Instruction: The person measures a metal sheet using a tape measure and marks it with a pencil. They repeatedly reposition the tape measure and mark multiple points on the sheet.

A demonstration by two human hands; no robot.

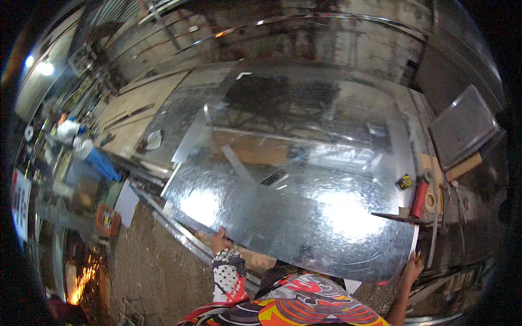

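A patterned shirt (321, 304) in orange, red, yellow and black fills the lower edge, nearest the camera. Just beyond it a broad, shiny metal sheet (272, 217) lies across the work table, its near part mottled and throwing back two bright patches of light. The left hand (221, 242), its sleeve black, white and red, is closed on the sheet's near edge toward the left; the right hand (414, 266) grips the edge at the right-hand near corner.

Along the right side lie a yellow-and-black tape measure (404, 182), a red cylinder (420, 199) and, just beside that, a tape roll (430, 202). Farther right a framed panel (465, 127) leans at a tilt. Past the sheet, a pale board (138, 111) covers the far left, and a stained, patchy wall (348, 51) closes the room.

On the left, a person in blue trousers (102, 164) is at some distance. Lower down are an orange box (107, 219), a brown, gritty floor (144, 261) and a spray of bright sparks (86, 279). Lamps (45, 68) glow at upper left.
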